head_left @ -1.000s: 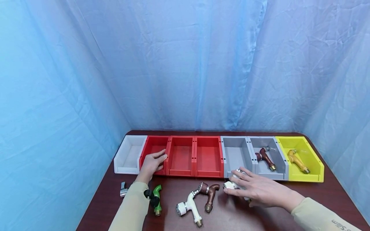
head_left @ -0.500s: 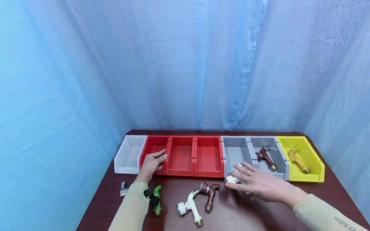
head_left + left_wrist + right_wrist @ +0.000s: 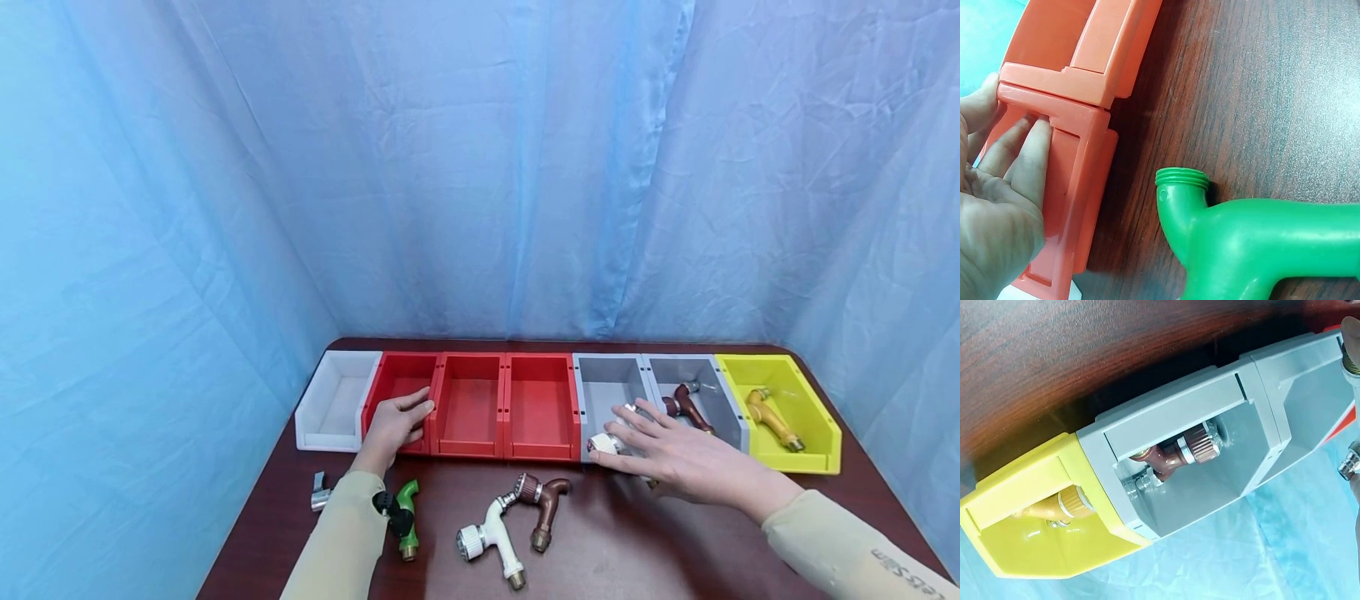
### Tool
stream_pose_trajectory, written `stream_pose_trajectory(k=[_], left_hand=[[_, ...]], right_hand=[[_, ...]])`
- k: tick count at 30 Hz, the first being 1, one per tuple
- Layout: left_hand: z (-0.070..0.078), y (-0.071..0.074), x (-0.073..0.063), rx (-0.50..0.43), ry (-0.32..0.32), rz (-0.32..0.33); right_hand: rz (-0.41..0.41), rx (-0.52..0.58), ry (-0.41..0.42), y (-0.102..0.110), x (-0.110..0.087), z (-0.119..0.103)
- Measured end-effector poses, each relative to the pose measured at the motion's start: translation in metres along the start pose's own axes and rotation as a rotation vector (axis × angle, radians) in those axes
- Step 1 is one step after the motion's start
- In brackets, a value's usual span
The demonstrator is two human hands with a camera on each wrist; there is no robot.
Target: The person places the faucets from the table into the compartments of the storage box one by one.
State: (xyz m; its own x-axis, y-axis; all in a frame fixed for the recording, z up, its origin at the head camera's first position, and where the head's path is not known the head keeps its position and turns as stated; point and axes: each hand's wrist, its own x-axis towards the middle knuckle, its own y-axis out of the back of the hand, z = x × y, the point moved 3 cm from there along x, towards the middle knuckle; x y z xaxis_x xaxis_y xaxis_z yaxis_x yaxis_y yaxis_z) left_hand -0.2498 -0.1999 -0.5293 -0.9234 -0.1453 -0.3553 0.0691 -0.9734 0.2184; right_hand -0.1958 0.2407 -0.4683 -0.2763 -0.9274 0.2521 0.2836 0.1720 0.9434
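Note:
My right hand [image 3: 678, 457] grips a white faucet [image 3: 602, 444] by its body, above the front of the left grey bin [image 3: 609, 387]. The ribbed white knob shows beyond the fingertips; the palm hides most of the body. In the right wrist view only its metal spout end [image 3: 1349, 464] and threaded end [image 3: 1351, 365] show at the right edge. My left hand [image 3: 392, 427] pinches the side wall of the leftmost red bin [image 3: 405, 379], fingers [image 3: 1034, 153] inside it and thumb over the edge. A green faucet [image 3: 407, 521] lies beside that forearm.
On the table lie another white faucet [image 3: 497, 537], a brown faucet [image 3: 550, 512] and a silver metal piece [image 3: 320, 498]. The right grey bin [image 3: 726, 429] holds a dark red faucet [image 3: 684, 402]; the yellow bin [image 3: 823, 429] holds a yellow faucet [image 3: 772, 419]. A white bin [image 3: 339, 400] ends the row.
My right hand has moved up and forward with the white faucet, from over the table to the left grey bin's front. The left hand stays where it was.

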Motion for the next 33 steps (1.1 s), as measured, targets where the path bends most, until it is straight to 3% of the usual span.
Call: stream_pose_trajectory(k=[9,33], left_hand=[[-0.001,0.001,-0.001,0.003,-0.016,-0.010],[-0.002,0.000,-0.001,0.002,-0.020,0.002]], right_hand=[[0.020,-0.022,-0.011,-0.001,0.001,0.008],[-0.055,-0.022,-0.082,-0.015,-0.001,0.028]])
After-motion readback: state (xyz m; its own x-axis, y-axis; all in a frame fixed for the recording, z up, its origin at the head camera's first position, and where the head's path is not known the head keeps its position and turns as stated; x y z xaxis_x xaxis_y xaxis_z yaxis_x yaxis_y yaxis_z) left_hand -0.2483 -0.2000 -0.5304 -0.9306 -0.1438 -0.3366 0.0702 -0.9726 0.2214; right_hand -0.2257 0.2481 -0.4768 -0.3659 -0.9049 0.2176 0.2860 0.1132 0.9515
